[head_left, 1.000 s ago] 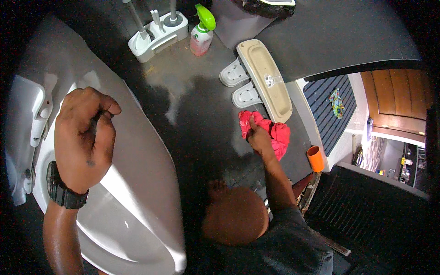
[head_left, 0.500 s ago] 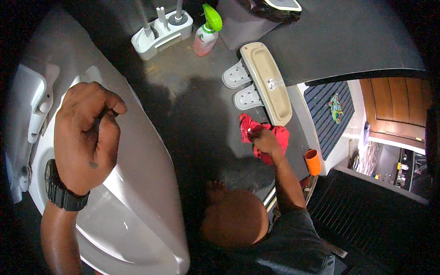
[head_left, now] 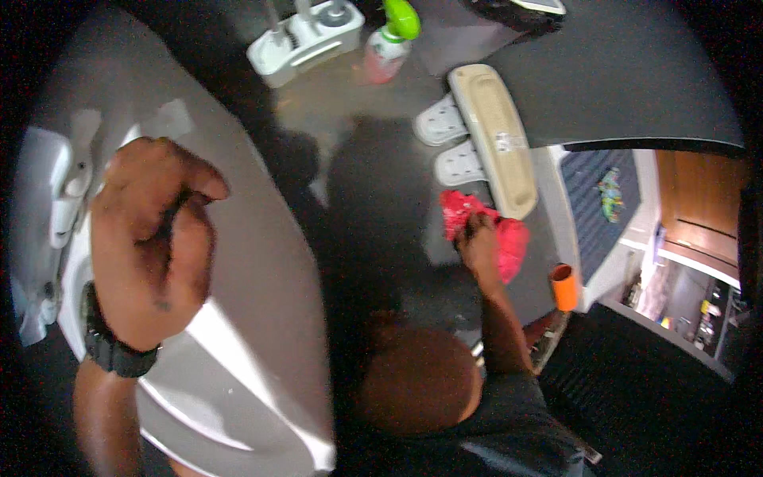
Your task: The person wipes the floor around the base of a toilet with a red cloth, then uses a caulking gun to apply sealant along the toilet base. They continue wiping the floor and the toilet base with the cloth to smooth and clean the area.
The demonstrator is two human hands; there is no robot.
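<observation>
At the left, my left hand (head_left: 155,238) is closed in a fist above the white toilet (head_left: 262,230), with a black watch (head_left: 115,346) on its wrist. Nothing shows sticking out of the fist. My right hand (head_left: 479,245) reaches down to the dark floor and grips a crumpled red cloth (head_left: 510,242), its fingers bent over the cloth's left part. Just beyond the cloth, a long beige trough-shaped piece (head_left: 497,139) lies across two white perforated clogs (head_left: 459,163). My bare knee (head_left: 421,381) is bent at the lower middle.
A white toilet brush holder (head_left: 310,44) and a spray bottle (head_left: 387,52) with a green head stand at the back, near a grey bin (head_left: 469,36). An orange cup (head_left: 564,288) is right of the cloth. Beyond a doorway lies a dark ribbed mat (head_left: 600,215).
The view has turned, so the floor things sit farther right. My right hand has turned on the red cloth, its fingers now over the left part. The left fist keeps its shape.
</observation>
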